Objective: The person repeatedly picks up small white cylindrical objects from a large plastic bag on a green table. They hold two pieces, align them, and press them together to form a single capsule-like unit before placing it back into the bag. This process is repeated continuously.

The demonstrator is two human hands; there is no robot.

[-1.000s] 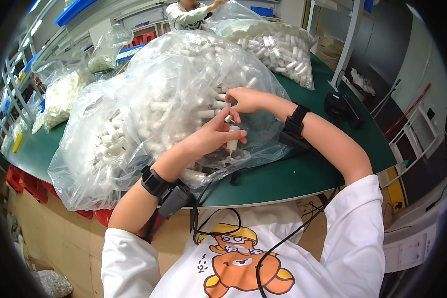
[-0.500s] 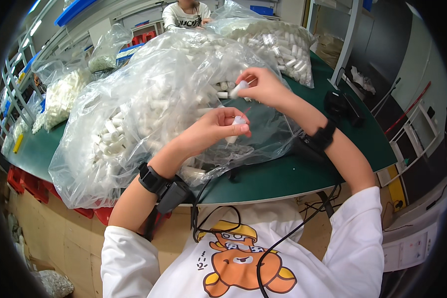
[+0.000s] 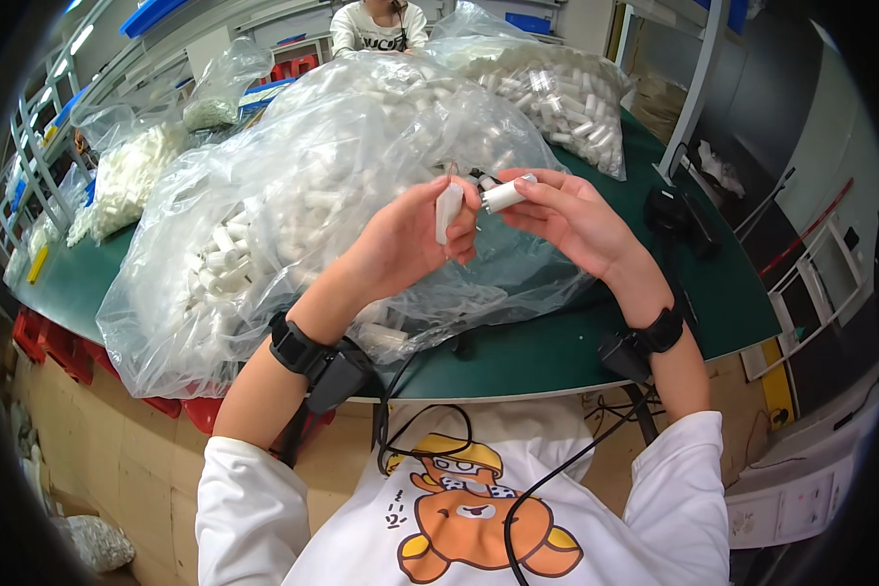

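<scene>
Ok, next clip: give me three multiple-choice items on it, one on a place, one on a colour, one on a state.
1. Where does the left hand hold the small white piece?
A. above the big clear bag
B. under the table
C. on the floor

2. What colour is the table top?
A. red
B. green
C. yellow

3. How is the white cylinder held in the right hand?
A. lying loose on the table
B. pinched in the fingertips
C. dropped in the bag

Key: 1 A, hand raised over the bag; 2 B, bare surface is green; 3 B, fingers close around it.
</scene>
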